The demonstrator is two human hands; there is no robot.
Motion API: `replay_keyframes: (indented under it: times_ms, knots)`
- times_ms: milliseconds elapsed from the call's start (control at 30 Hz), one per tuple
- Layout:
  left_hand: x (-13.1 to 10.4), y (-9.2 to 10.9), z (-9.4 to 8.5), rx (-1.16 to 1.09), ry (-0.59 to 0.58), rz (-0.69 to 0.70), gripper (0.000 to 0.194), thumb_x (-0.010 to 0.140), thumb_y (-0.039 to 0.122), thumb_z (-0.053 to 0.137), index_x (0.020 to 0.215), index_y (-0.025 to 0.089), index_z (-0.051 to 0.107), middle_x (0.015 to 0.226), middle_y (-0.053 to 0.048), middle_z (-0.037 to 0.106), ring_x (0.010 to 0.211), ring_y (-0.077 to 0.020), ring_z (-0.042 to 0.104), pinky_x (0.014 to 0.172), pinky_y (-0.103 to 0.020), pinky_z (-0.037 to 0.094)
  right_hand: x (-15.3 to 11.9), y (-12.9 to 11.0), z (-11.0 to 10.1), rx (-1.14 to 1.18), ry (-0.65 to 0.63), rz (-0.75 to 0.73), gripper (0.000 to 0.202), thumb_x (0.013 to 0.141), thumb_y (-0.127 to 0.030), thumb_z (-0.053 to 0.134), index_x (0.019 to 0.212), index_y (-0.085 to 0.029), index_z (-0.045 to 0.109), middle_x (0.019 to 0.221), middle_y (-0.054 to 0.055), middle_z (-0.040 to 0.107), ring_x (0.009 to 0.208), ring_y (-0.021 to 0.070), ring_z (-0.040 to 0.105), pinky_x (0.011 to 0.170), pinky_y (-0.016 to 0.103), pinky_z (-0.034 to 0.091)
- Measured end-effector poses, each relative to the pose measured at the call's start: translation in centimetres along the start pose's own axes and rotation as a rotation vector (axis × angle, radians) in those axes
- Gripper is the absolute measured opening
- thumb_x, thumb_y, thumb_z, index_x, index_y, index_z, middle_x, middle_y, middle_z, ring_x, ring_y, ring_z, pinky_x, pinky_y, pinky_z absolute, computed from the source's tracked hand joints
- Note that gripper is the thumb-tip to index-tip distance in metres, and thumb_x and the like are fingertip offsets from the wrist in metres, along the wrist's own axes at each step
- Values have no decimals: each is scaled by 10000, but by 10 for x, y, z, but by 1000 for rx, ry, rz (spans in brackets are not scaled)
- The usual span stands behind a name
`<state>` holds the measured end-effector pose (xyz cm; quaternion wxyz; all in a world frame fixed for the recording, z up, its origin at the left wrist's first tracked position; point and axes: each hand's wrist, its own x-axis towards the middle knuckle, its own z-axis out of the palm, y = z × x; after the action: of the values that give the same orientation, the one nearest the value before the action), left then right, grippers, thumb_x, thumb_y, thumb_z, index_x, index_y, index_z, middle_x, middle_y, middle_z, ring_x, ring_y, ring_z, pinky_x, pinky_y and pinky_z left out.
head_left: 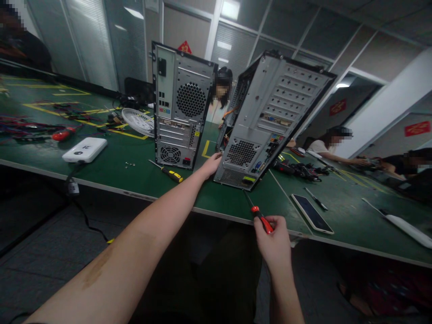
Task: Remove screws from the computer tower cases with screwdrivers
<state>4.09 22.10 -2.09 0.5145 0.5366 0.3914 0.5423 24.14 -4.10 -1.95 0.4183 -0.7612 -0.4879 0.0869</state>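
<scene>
Two computer cases stand upright on a green table, backs towards me. The right case [283,108] leans to the right, and my left hand [212,165] is at its lower left edge; its fingertips are hidden behind the case. In my right hand [273,229] is a red and black screwdriver [255,209], fingers closed round the handle. Its shaft points up to the bottom edge of the right case. The left case [178,108] has a yellow and black screwdriver [173,174] lying in front of it.
On the green table [222,202] lie a white power bank [85,150], small screws [130,165], a white basket [137,120], a phone [312,213] and black cables [303,171]. A person [221,92] is behind the cases; others sit at the right and far left.
</scene>
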Motion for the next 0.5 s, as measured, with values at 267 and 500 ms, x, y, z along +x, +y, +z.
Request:
replay_keyframes:
  times_ms: [267, 500]
  knots:
    - [0, -1, -1, 2, 1, 12, 586, 892, 480, 717, 1408, 209, 658, 1434, -113, 723, 1349, -304, 646, 1139, -410, 482, -9, 1, -5, -185, 66, -367, 264, 895, -493, 529, 969, -246, 586, 928, 69, 604, 840, 263, 613, 782, 387, 480]
    - [-1, 0, -2, 22, -8, 14, 609, 886, 532, 715, 1408, 224, 658, 1457, -116, 708, 1395, -314, 618, 1167, -418, 459, -15, 10, -2, -226, 15, -470, 299, 994, -505, 462, 1022, -236, 590, 892, 75, 643, 789, 261, 652, 730, 362, 487]
